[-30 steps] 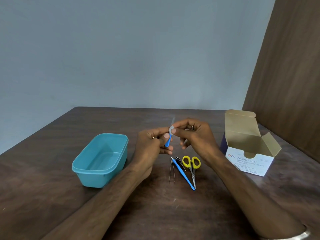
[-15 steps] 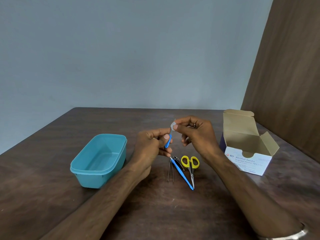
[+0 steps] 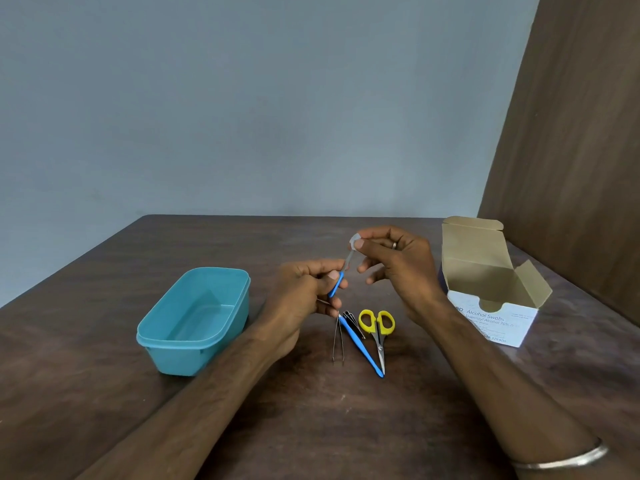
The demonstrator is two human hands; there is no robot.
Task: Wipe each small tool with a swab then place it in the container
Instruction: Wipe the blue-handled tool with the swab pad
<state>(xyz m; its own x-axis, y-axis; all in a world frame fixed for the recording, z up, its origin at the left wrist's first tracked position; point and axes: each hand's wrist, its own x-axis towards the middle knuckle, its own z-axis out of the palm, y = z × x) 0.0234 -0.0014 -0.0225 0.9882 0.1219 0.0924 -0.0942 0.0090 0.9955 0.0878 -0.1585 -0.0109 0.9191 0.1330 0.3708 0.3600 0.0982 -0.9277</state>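
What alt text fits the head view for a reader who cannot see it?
The left hand holds a blue-handled tool while the right hand pinches a swab at its metal tip. On the table lie scissors, tweezers, another blue tool, a teal container and a swab box.

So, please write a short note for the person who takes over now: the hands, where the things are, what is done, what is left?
Left hand grips the blue-handled tool by its handle, metal end pointing up.
Right hand pinches the swab around the tool's metal tip.
Teal container sits to the left, nothing in it.
On the table: tweezers, long blue tool, a dark tool, yellow scissors. Open alcohol swab box on the right.
Done: no tool stored yet.
Left: finish this wipe, place it, then do the others.
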